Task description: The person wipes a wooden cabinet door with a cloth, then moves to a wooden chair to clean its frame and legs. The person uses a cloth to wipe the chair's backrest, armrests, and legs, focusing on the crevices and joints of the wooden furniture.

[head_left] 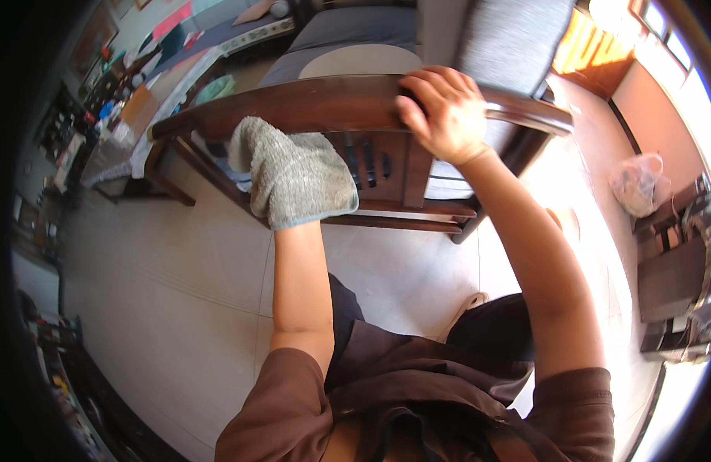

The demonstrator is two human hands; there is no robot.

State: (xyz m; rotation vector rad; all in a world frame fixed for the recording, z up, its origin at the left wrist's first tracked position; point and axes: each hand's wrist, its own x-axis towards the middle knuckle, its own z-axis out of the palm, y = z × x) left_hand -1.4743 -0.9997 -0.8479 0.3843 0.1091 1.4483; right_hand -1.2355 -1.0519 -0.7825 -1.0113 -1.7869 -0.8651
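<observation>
A grey fluffy cleaning cloth [306, 179] with a pale blue edge wraps my left hand, hiding its fingers; only the forearm [302, 271] shows below. The cloth lies against the dark wooden top rail [309, 107] of a bench's or sofa's end frame. My right hand [448, 115] rests on the same rail farther right, with its fingers bent over the top and its thumb to the left. Under the rail, a wooden panel [384, 173] with cut-out slots joins the lower bars [402, 222].
Grey seat cushions [355, 29] lie beyond the rail. A cluttered table [136, 121] stands at left. A plastic bag [638, 185] sits at right near a dark cabinet [673, 277]. Light floor tiles [188, 277] surround my legs; sunlight glares at right.
</observation>
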